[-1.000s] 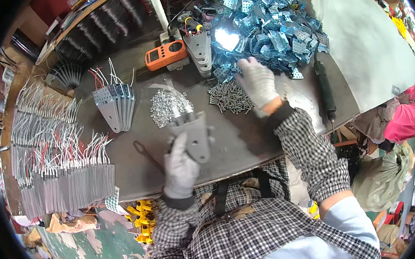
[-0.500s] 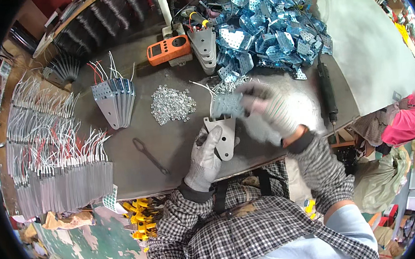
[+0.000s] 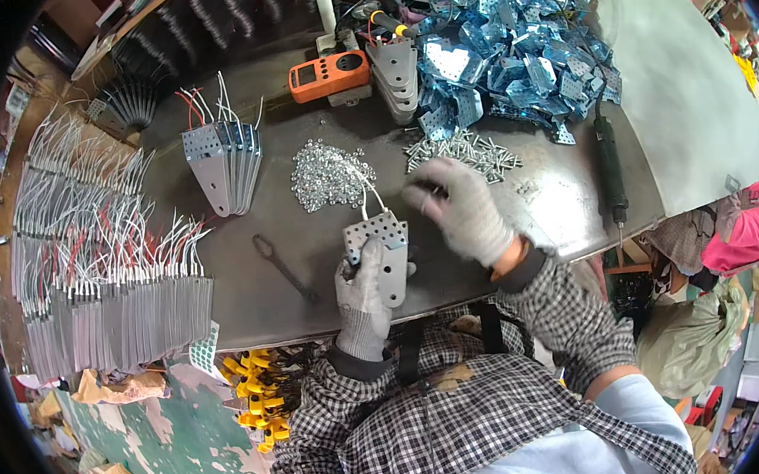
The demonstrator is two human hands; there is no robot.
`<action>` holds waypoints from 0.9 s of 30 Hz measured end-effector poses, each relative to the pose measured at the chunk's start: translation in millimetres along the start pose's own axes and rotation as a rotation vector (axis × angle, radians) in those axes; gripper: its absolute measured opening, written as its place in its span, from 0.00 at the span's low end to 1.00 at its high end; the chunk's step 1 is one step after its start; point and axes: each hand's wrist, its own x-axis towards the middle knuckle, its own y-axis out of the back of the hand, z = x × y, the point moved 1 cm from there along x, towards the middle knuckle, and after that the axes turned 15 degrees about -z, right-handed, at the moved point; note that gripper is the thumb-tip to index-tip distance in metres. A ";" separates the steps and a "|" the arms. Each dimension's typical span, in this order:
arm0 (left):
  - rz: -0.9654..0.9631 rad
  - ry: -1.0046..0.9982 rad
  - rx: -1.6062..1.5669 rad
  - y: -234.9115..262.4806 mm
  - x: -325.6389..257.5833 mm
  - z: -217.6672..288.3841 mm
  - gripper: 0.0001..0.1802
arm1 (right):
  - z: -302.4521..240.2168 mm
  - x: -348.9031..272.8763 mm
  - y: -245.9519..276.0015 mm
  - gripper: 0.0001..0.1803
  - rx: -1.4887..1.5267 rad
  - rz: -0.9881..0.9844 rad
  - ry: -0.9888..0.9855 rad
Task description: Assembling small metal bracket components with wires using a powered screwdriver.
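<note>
My left hand (image 3: 363, 293), in a grey-white glove, is closed on a tapered grey metal plate (image 3: 393, 276) with holes and white wires at its top. A shiny perforated bracket (image 3: 375, 229) lies across the plate's wide end, under my left thumb. To the right of it hovers my gloved right hand (image 3: 469, 214), its fingers curled but apart from the thumb. I see nothing between them. Just beyond that hand lies a pile of screws (image 3: 471, 154). A heap of small nuts (image 3: 326, 174) sits beyond the plate.
Blue-filmed brackets (image 3: 508, 57) are heaped at the back right, near a black electric screwdriver (image 3: 608, 165). An orange meter (image 3: 328, 76) stands by stacked plates (image 3: 396, 71). Finished-looking bracketed plates (image 3: 224, 164), a wrench (image 3: 284, 267) and rows of wired plates (image 3: 119, 320) are leftward.
The bracket has gone from my right hand onto the plate in my left hand. My right hand has moved left and a little nearer. The whole view has shifted slightly.
</note>
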 end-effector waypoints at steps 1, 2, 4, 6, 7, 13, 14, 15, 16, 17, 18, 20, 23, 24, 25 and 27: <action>0.020 0.061 -0.064 0.8 -0.6 3.2 0.17 | 2.9 8.3 7.6 0.09 -0.265 -0.055 -0.087; 0.003 0.051 -0.020 0.4 0.4 7.1 0.21 | 11.5 18.4 6.0 0.06 -0.499 -0.074 -0.034; 0.035 0.016 -0.056 -4.9 2.9 9.3 0.20 | 15.3 43.4 -7.8 0.16 -0.910 -0.338 -0.071; 0.062 -0.045 -0.123 -3.4 6.9 6.9 0.18 | 7.4 57.1 -26.2 0.11 -0.992 -0.357 -0.062; 0.061 -0.044 -0.123 -2.6 8.5 7.3 0.18 | 9.1 61.9 -32.3 0.10 -1.010 -0.372 -0.085; 0.126 -0.143 0.123 7.2 16.0 3.0 0.18 | 2.1 82.3 -35.8 0.10 -1.011 -0.457 -0.172; 0.133 -0.145 0.123 8.3 15.9 6.4 0.18 | 10.1 79.6 -37.1 0.10 -0.996 -0.458 -0.132; 0.098 -0.099 0.148 6.8 16.1 11.8 0.18 | 11.2 77.5 -36.3 0.10 -0.996 -0.459 -0.130; 0.063 -0.053 0.173 5.4 17.1 15.0 0.19 | 11.7 74.7 -36.7 0.09 -1.024 -0.451 -0.107; 0.065 -0.053 0.173 4.7 19.3 16.0 0.19 | 12.7 71.7 -36.4 0.08 -1.050 -0.442 -0.085; 0.060 -0.037 0.135 3.9 21.0 17.1 0.19 | 14.5 66.8 -36.8 0.06 -1.098 -0.364 0.007; 0.051 -0.016 0.100 2.5 21.4 16.4 0.20 | 21.6 63.1 -34.9 0.06 -1.077 -0.311 0.015; 0.067 -0.081 0.047 3.6 22.8 13.3 0.20 | 21.6 58.2 -23.1 0.05 -0.937 -0.228 0.057; 0.071 -0.111 0.097 5.3 22.3 12.7 0.19 | 20.8 55.3 -18.1 0.06 -0.814 -0.198 0.081; 0.076 -0.140 0.147 7.2 21.5 12.2 0.19 | 20.2 52.2 -13.2 0.06 -0.690 -0.170 0.105; 0.096 -0.125 0.127 8.6 21.3 10.7 0.18 | 12.4 41.2 -0.9 0.09 -0.429 -0.112 0.125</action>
